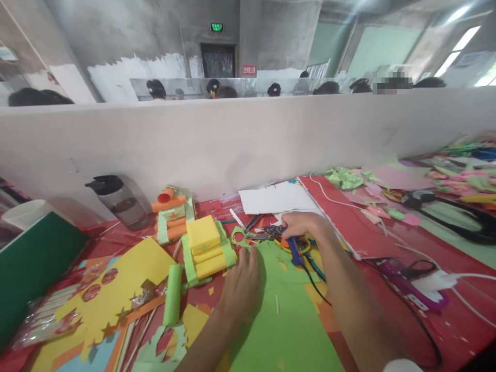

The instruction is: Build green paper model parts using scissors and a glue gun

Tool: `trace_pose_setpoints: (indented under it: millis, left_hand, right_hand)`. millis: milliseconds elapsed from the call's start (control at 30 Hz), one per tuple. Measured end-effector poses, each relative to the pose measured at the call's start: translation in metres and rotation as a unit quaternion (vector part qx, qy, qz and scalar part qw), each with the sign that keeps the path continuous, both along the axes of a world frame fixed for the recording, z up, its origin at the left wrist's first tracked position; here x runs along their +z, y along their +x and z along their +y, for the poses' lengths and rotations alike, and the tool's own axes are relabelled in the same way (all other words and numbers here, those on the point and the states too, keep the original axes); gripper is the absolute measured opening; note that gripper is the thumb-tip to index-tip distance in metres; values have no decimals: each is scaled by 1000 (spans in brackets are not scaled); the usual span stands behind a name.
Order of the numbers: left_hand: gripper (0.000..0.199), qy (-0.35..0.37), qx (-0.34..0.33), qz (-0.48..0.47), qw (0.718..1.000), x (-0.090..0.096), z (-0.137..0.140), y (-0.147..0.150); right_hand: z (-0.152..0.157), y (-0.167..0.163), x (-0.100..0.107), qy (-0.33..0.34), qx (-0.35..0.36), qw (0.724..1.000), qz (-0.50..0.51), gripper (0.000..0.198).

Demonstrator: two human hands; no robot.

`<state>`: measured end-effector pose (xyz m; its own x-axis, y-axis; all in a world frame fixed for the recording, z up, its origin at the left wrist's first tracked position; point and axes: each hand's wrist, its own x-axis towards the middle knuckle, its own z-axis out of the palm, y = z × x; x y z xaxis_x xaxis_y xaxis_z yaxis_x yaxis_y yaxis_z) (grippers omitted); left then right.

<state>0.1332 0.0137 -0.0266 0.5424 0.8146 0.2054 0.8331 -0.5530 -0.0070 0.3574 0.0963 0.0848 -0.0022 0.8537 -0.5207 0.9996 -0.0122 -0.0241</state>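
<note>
Our left hand lies spread, steadying the green sheet; beyond it, our right hand grips, seemingly, scissors.

Two hands show: the left hand lies flat on one green paper sheet, and the right hand rests on one blue glue gun. One yellow foam stack wrapped in green strips stands beside one orange roll stack. One loose green paper roll lies near them. One dark-lidded bottle stands at the partition, and one white cup sits at the far left. One yellow sheet with cut-out holes lies at the left, one white sheet at the back. One bag of sticks rests at the left edge. One green paper ring lies by the scissors, whose count cannot be told.
</note>
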Motion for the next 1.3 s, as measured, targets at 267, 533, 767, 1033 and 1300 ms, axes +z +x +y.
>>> trace_pose_setpoints:
  millis: [267,533,767,1033,1300]
  left_hand:
    - [35,-41,2,-40,998,49,9,-18]
    - [11,-135,125,-213,959,113,29,-67]
    - [10,-272,81,-284,916,112,32,-78]
    - [12,-282,56,-260,922,104,32,-72]
    - [14,-281,21,-95,955,98,32,-80]
  right_hand:
    - [4,7,-5,6,-22,1000,-7,24]
    - [-3,7,3,57,-28,998,8,42]
    - [-16,-27,27,88,128,914,375,47]
    - [-18,-59,24,129,198,909,343,18]
    - [-14,-52,12,111,146,962,203,34]
